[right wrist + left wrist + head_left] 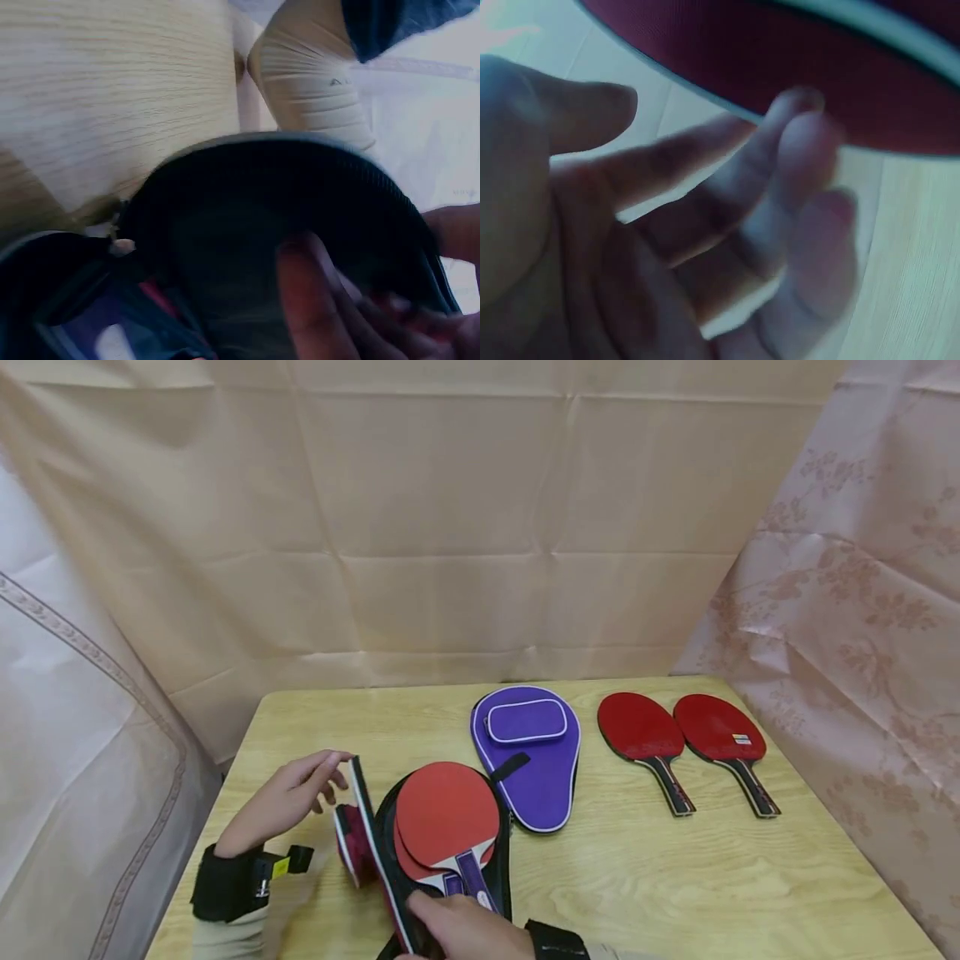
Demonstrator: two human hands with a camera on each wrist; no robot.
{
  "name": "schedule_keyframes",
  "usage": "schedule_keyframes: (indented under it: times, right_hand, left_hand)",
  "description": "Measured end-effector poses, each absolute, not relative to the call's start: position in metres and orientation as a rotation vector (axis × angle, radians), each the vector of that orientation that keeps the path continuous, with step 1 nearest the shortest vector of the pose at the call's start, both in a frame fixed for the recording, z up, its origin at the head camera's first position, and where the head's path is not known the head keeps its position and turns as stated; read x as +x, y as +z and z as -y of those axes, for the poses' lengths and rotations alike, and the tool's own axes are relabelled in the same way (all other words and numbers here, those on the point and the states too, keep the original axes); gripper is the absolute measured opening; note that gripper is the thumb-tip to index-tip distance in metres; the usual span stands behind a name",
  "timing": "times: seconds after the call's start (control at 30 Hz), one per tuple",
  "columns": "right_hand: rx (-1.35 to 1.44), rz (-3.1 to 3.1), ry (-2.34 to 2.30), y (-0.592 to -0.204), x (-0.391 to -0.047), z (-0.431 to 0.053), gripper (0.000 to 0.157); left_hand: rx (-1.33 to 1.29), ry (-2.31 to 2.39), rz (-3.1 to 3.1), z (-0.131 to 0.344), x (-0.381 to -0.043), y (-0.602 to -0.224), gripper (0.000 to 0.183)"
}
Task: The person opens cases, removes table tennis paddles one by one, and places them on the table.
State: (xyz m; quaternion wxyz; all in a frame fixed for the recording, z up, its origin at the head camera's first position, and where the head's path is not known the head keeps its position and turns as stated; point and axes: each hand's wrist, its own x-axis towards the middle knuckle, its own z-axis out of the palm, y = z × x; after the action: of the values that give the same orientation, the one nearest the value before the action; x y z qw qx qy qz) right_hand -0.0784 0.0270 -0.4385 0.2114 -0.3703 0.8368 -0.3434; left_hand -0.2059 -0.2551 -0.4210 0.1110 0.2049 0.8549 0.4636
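A maroon table tennis bat case stands unzipped, its lid raised on edge with a small pouch on the outside. In its black-lined half lie red bats with purple handles, overlapping. My right hand grips the lid near its lower end; the right wrist view shows digits on both sides of its zipped rim. At the lid's upper end is my left hand, fingers loosely bent. Its fingertips reach the maroon outer face in the left wrist view, with the thumb apart.
A purple bat case with white piping lies behind the maroon one. Farther right are two red bats with dark handles, one beside the other. The wooden table has cloth hanging behind it and at both sides.
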Motion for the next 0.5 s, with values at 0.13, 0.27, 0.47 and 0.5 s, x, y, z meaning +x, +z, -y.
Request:
schedule_keyframes:
  times: [0.13, 0.27, 0.47, 0.5]
  right_hand:
    - [-1.181, -2.396, -0.684, -0.441, -0.078, -0.004, 0.018]
    - [-1.222, -2.39, -0.59, -0.446, -0.078, 0.013, 0.017]
    - [-1.369, -2.373, -0.516, -0.459, -0.079, 0.022, 0.022]
    - [-1.4, -2.35, -0.529, -0.461, -0.08, 0.022, 0.023]
  left_hand:
    - [0.52, 1.36, -2.305, 0.278, -0.203, -0.413, 0.061]
    - [0.509, 1.324, -2.185, 0.297, -0.203, -0.408, 0.068]
    - [0.788, 1.276, -2.213, 0.318, -0.202, -0.421, 0.045]
    - [0.829, 1.289, -2.206, 0.322, -0.202, -0.424, 0.045]
